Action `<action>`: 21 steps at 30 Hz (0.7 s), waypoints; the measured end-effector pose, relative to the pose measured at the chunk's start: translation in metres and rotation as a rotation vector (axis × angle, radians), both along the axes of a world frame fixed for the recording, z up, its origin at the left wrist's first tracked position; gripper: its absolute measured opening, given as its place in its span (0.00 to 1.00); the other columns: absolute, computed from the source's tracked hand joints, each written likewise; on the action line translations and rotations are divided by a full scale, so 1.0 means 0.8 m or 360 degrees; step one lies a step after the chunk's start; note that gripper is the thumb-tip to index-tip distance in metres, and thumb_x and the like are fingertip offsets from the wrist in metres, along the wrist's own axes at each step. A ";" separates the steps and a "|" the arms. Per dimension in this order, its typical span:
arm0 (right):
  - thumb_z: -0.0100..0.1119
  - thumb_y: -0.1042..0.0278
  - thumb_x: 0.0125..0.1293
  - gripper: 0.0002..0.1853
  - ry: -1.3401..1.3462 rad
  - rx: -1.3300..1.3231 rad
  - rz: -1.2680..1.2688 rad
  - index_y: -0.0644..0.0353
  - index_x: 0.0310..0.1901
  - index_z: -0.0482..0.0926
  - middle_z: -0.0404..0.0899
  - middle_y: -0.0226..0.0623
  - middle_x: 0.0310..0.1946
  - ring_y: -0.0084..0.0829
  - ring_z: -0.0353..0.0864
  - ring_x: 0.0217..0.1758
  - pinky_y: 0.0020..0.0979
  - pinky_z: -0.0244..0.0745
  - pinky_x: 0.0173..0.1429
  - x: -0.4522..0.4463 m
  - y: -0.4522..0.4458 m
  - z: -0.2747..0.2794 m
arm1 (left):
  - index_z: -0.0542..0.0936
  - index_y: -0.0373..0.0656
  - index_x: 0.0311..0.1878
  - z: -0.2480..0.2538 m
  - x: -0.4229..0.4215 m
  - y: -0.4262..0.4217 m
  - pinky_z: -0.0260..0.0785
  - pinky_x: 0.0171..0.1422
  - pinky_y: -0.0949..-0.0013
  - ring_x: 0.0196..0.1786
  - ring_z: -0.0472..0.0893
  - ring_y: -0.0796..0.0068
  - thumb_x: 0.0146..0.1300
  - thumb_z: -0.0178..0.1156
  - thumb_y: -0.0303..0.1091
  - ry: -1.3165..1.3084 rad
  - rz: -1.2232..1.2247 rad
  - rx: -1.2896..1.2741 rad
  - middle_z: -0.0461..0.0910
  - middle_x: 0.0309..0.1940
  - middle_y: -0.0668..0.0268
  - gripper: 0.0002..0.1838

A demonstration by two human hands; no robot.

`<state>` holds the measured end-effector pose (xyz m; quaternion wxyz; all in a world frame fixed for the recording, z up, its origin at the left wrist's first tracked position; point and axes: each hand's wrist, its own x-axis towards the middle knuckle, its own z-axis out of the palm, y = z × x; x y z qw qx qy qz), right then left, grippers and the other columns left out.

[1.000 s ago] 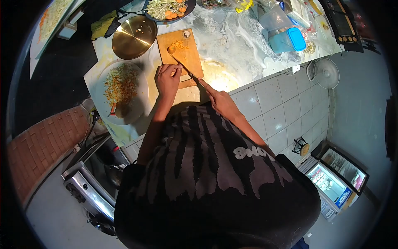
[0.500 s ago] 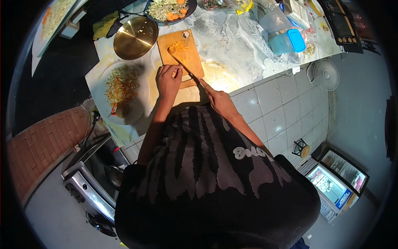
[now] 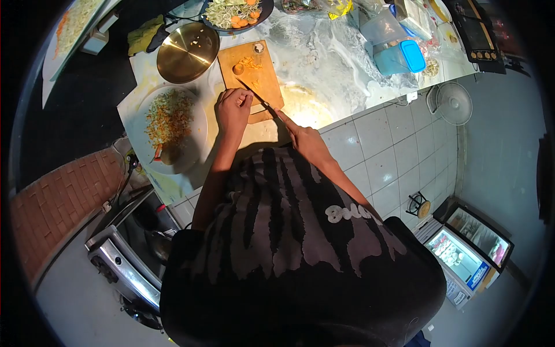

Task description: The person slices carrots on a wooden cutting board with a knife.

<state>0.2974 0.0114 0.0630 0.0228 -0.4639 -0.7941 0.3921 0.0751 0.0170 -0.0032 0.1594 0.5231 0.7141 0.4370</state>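
A wooden cutting board lies near the counter's front edge, with small orange pieces and a round orange-brown piece on it. My right hand is closed round the handle of a knife, whose blade slants up and left over the board. At the board's lower left, my left hand has its fingers curled together; whatever they may hold is hidden. To its left stands a large white plate of chopped orange and pale green bits.
Behind the plate sits a round gold-coloured pan or lid. A dark pan of sprouts and carrot slices is at the back. Plastic tubs, one with a blue lid, stand at the right. A stove is at lower left.
The knife's tip has shifted slightly from beside the round piece to just below it. My left hand has barely moved, and my right hand keeps its hold.
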 end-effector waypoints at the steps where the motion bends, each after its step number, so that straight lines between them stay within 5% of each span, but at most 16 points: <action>1: 0.48 0.71 0.74 0.35 0.0030 0.0055 -0.0011 0.36 0.80 0.56 0.78 0.59 0.24 0.60 0.81 0.31 0.56 0.72 0.39 -0.001 -0.002 -0.001 | 0.85 0.43 0.34 0.002 0.000 0.001 0.72 0.39 0.64 0.32 0.79 0.65 0.58 0.71 0.29 -0.0008 0.0005 -0.0024 0.82 0.29 0.65 0.03; 21: 0.46 0.68 0.77 0.32 0.0377 -0.0068 -0.0031 0.33 0.79 0.57 0.79 0.58 0.27 0.59 0.81 0.30 0.55 0.72 0.40 0.009 0.006 -0.007 | 0.86 0.34 0.37 0.008 -0.022 0.018 0.74 0.40 0.77 0.32 0.83 0.83 0.61 0.73 0.25 -0.0648 -0.0129 -0.0366 0.87 0.29 0.64 0.05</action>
